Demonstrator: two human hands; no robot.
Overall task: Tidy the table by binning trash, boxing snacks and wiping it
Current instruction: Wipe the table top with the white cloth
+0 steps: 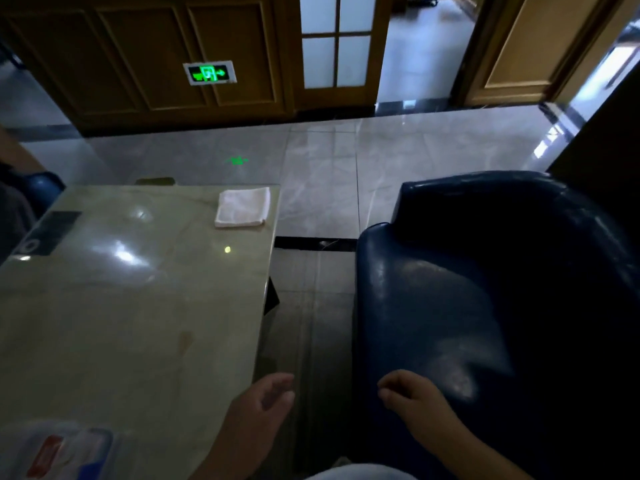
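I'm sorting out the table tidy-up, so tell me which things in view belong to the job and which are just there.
Part of the job:
- folded white cloth, at the table's far right corner
- clear plastic packet, near left, blurred
- beige table

Just there:
- blue armchair
- green exit sign
- wooden doors
- dark panel on the table

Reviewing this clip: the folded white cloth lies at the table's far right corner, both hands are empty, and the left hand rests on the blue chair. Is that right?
Not quite. In the head view it is the right hand that is at the blue chair; the left hand is off the table edge. The cloth and the empty hands are as stated.
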